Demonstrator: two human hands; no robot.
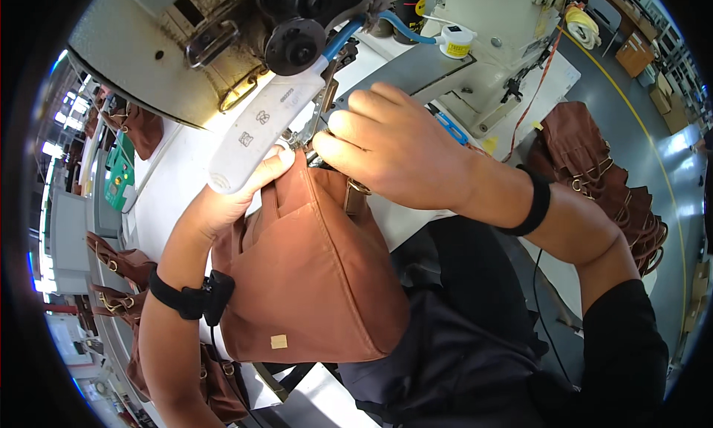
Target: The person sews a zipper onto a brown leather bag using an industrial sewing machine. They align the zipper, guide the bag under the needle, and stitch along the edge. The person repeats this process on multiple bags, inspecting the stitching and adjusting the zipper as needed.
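A brown leather-like bag with a pale square patch hangs from the sewing machine over my lap. Its narrow top edge reaches the metal presser foot area. My left hand grips that edge, thumb on top, partly hidden behind a long pale grey lever. Just right of the needle area is my right hand, fingers curled closed beside the metal parts. What its fingertips pinch, if anything, is hidden. A gold-coloured ring shows on the bag below it.
More brown bags lie in a pile at the right and others at the left. A green control box stands at the left. On the machine bed are blue-handled snips and a white round container. A red cord runs down the right.
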